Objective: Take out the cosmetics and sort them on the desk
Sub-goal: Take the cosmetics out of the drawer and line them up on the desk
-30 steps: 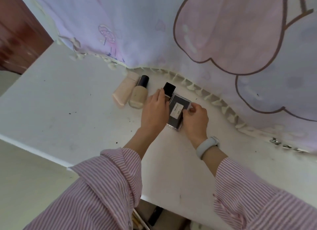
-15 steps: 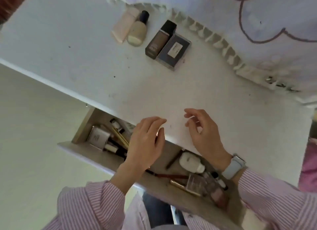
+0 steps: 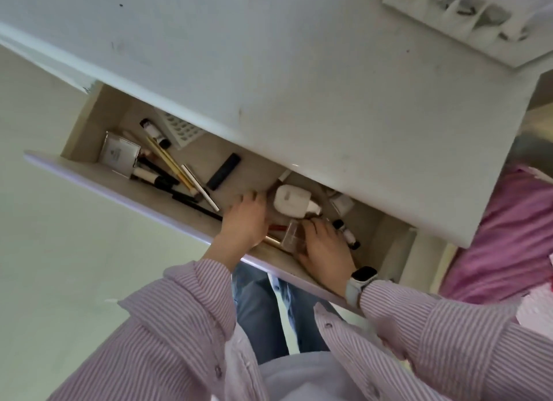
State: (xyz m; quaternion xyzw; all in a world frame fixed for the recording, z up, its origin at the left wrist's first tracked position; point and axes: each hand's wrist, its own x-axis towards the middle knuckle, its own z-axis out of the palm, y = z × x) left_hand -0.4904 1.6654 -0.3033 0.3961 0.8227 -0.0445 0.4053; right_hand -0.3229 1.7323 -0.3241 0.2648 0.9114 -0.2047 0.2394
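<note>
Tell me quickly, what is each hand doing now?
Left hand: in the drawer, fingers curled down; a grasp cannot be told.
Right hand: fingers on a clear square bottle; a firm hold cannot be told.

Cosmetics jumbled flat in open drawer (image 3: pixel 89 122): white bottle (image 3: pixel 290 201), silver compact (image 3: pixel 119 154), black tube (image 3: pixel 223 171).

Both striped-sleeved arms reach forward and down; the left hand (image 3: pixel 245 219) lies palm-down with curled fingers, the right hand (image 3: pixel 324 246) likewise.

drawer (image 3: pixel 89 173) open, frame centre | left hand (image 3: pixel 244 221), right hand (image 3: pixel 324 249) inside among cosmetics | white bottle (image 3: pixel 291 203) between hands
</note>
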